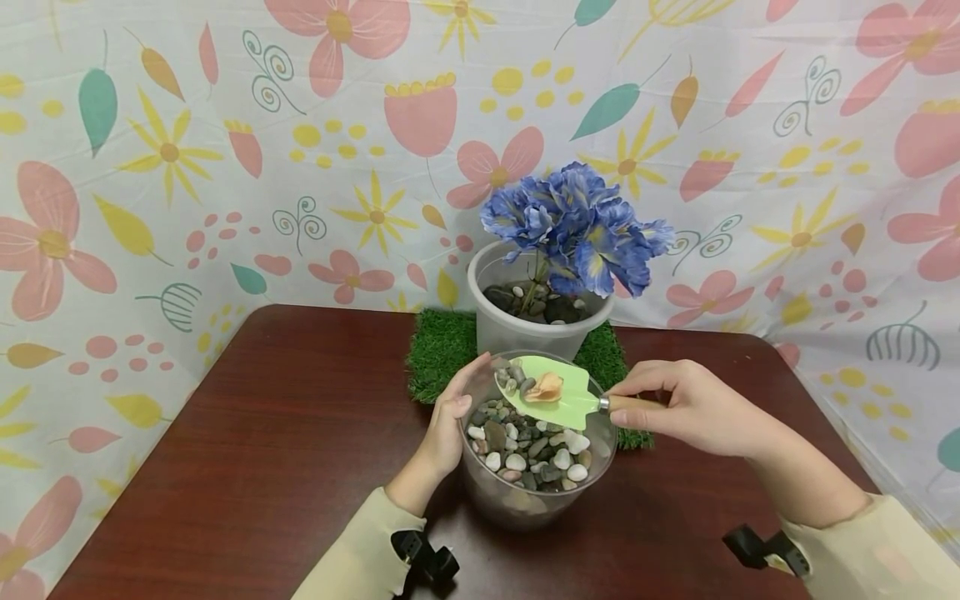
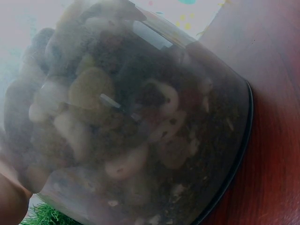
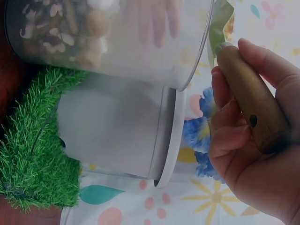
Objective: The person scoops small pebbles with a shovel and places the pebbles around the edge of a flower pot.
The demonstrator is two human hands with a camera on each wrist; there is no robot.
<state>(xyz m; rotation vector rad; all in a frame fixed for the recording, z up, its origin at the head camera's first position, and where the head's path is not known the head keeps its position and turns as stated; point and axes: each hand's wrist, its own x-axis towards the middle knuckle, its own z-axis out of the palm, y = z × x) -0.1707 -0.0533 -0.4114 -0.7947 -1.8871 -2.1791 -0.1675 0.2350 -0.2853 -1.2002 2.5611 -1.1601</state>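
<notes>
My right hand (image 1: 686, 408) grips the wooden handle of a small garden trowel (image 1: 573, 385), its light green blade held level over a clear pot (image 1: 517, 510). On the blade lie a few grey pebbles (image 1: 513, 379) and a peach-coloured seashell (image 1: 546, 387). In the right wrist view, fingers and thumb wrap the trowel handle (image 3: 251, 96). White, grey and brown stones (image 1: 528, 450) fill the lower part of the clear pot. My left hand (image 1: 442, 433) rests against the pot's left side; through the clear wall in the right wrist view, its fingers (image 3: 157, 21) look straight.
Behind the clear pot, a white flowerpot (image 1: 525, 333) with blue flowers (image 1: 577, 225) and dark stones stands on a mat of artificial grass (image 1: 442, 354). Everything stands on a reddish-brown wooden table (image 1: 300, 450). A flower-patterned cloth (image 1: 300, 167) hangs behind.
</notes>
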